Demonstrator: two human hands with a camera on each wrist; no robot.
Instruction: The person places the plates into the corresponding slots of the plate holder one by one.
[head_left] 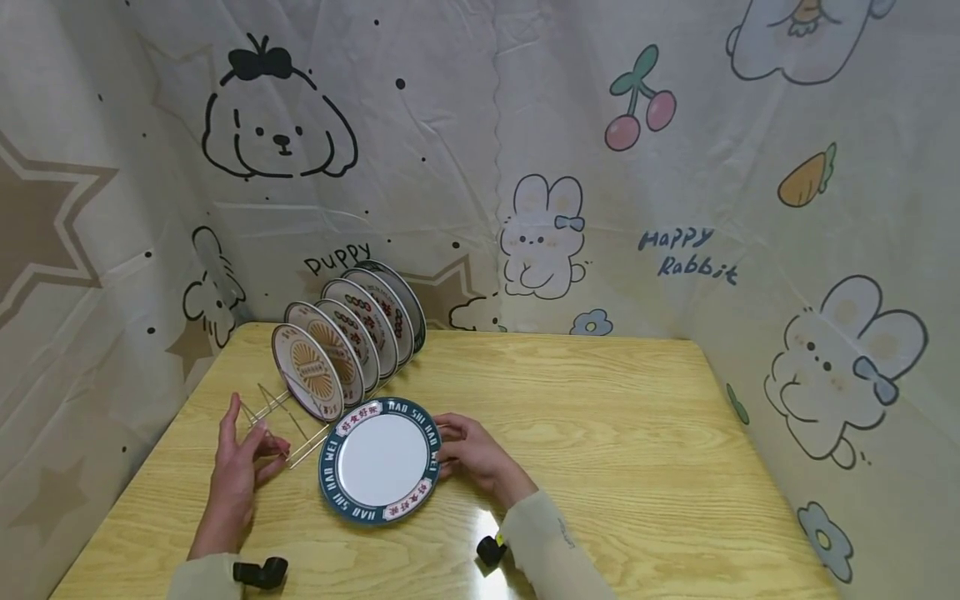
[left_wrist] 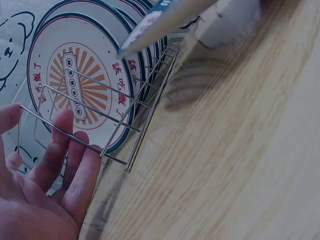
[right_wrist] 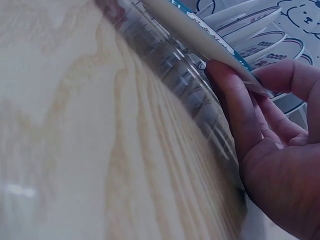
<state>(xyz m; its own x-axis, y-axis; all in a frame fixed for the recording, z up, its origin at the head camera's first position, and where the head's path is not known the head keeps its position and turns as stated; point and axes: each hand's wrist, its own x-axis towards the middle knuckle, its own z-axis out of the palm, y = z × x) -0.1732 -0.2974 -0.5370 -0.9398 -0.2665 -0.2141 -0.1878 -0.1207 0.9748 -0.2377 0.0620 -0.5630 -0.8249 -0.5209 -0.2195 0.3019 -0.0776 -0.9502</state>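
My right hand (head_left: 480,457) pinches the right rim of a white plate (head_left: 381,460) with a dark teal patterned border. The plate is tilted, its face toward the head camera, at the near end of a wire dish rack (left_wrist: 140,131). My left hand (head_left: 234,479) grips the rack's near end wire, its fingers (left_wrist: 82,170) curled at the wire in the left wrist view. Several plates stand on edge in the rack; the nearest plate (head_left: 307,372) bears an orange sunburst. In the right wrist view, thumb and fingers hold the plate's edge (right_wrist: 220,55).
A light wood-grain table (head_left: 585,433) lies under everything and extends to the right of the rack. Behind it and at both sides hangs a pale cloth (head_left: 450,167) with cartoon drawings. The rack stands near the table's back left corner.
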